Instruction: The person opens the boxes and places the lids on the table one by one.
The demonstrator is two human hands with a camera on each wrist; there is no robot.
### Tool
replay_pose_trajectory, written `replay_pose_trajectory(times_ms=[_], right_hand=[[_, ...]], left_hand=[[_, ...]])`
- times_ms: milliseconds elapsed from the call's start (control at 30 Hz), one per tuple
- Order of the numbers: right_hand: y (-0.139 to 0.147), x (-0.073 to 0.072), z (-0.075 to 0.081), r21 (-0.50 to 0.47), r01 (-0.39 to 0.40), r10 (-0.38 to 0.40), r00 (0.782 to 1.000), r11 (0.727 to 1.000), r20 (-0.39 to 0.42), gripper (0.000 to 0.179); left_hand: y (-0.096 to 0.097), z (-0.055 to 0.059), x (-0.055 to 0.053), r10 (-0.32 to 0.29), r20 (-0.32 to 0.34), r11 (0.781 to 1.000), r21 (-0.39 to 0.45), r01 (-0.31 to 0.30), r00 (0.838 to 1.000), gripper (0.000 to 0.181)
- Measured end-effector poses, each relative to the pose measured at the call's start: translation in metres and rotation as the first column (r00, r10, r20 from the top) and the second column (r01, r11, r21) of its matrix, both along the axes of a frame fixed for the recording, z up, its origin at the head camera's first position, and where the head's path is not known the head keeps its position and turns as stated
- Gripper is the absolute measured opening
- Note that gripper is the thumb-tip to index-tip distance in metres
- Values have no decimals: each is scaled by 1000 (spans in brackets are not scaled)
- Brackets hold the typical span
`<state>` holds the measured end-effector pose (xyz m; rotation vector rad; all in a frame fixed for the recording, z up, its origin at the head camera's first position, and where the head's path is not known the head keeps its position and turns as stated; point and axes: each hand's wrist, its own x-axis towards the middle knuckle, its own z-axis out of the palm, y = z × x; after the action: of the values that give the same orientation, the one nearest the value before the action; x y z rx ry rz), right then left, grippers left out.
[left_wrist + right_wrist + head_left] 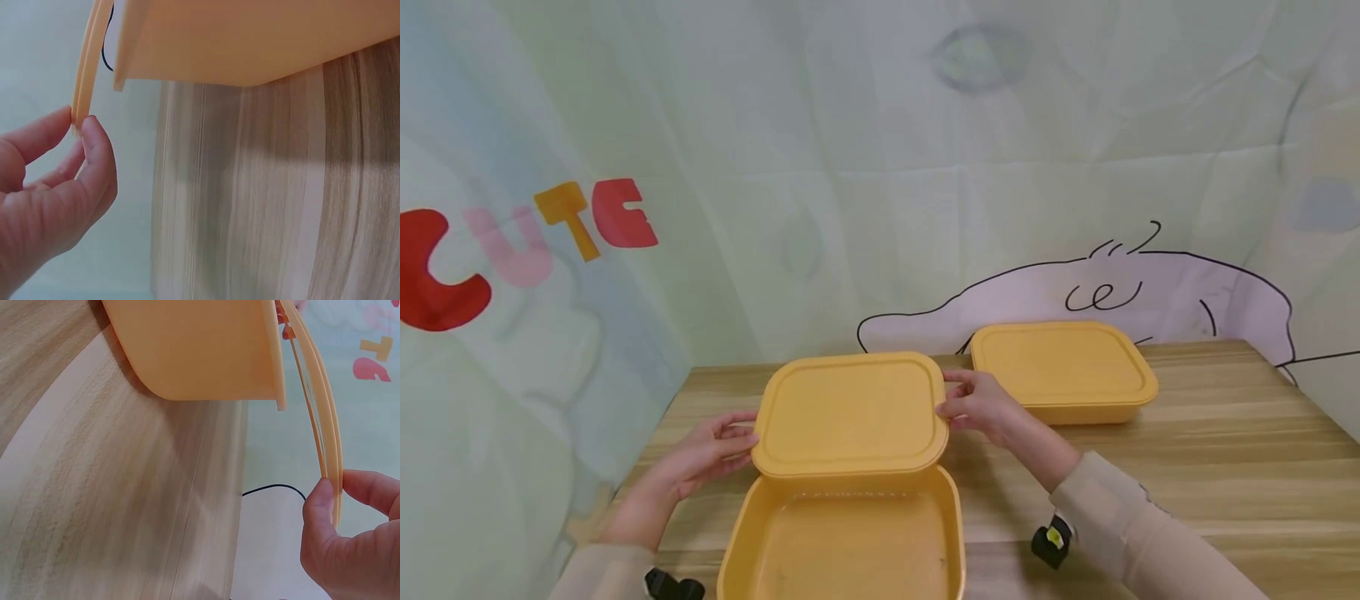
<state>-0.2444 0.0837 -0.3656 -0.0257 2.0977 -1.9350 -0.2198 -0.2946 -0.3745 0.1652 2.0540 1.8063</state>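
Observation:
A yellow rectangular lid (852, 414) with rounded corners is held between both hands, over the far end of an open yellow container (857, 542). My left hand (711, 454) pinches its left edge; the left wrist view shows the lid's thin rim (87, 69) between thumb and fingers. At the opposite edge my right hand (981, 406) pinches the lid between thumb and fingers, as the right wrist view also shows. In both wrist views the lid stands apart from and above the container's rim. The near end of the container runs out of the head view.
A second yellow container with its lid on (1067, 371) stands at the back right of the wooden table (1210, 467). Behind the table hangs a printed cloth (820, 167) with coloured letters at left. Dark wrist devices (1051, 540) sit at both sleeves.

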Motion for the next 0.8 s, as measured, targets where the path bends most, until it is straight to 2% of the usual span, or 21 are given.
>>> replay_pose_trajectory(times_ms=[167, 367, 800], right_hand=[[0, -3, 1, 3, 2, -2, 1000, 1000, 8, 60], [-1, -6, -1, 7, 1, -1, 1000, 1000, 13, 60], [-4, -13, -1, 24, 24, -24, 999, 999, 20, 59]], left_hand=[[1, 2, -2, 8, -8, 1000, -11, -8, 1000, 60], [-1, 4, -2, -18, -33, 999, -41, 16, 999, 63], [-4, 3, -8, -36, -25, 999, 4, 36, 999, 66]])
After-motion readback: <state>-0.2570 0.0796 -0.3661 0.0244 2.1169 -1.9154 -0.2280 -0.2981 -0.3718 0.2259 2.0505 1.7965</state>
